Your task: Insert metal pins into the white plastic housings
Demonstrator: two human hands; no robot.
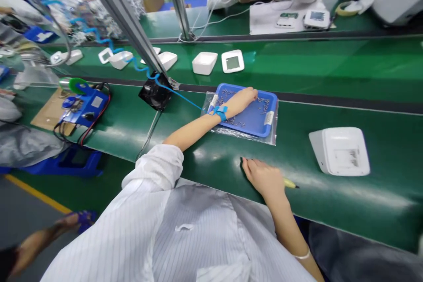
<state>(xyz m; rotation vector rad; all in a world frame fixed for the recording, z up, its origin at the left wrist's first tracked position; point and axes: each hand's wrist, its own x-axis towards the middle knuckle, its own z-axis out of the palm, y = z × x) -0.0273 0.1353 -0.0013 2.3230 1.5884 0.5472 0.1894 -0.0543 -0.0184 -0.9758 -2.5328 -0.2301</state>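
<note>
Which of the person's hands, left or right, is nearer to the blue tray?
Left. The left hand is over the blue tray, fingers near its far side; the right hand is apart from it, on the near side, around a yellow tool.

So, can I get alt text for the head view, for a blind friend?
A person's left hand reaches into a blue tray of small silvery parts at a green bench; the right hand rests by a yellow tool.
</note>
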